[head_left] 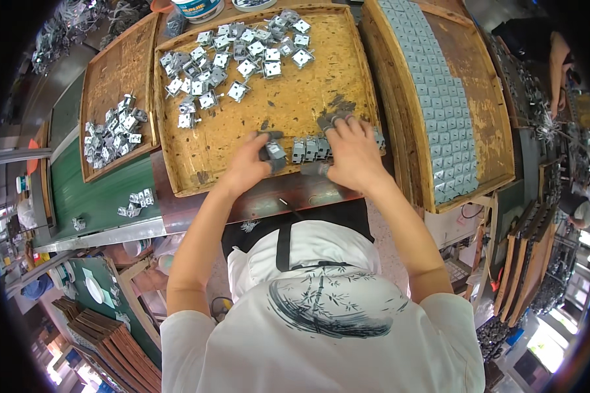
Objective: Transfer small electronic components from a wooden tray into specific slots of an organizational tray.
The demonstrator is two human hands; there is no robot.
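My left hand (248, 162) grips a small grey metal part (273, 156) over the near edge of a wooden tray (295, 105). My right hand (352, 152) rests on a short row of the same metal parts (310, 149) lined up at the tray's near edge, with its fingertips on another part (333, 120). A loose heap of shiny square metal parts (233, 56) lies across the tray's far half.
A second wooden tray (115, 69) at the left holds a smaller heap of parts (111, 134). At the right a tilted tray (485, 111) carries neat columns of grey parts (439, 98). A green belt (92, 196) has a few parts. Another person's arm (558, 65) is far right.
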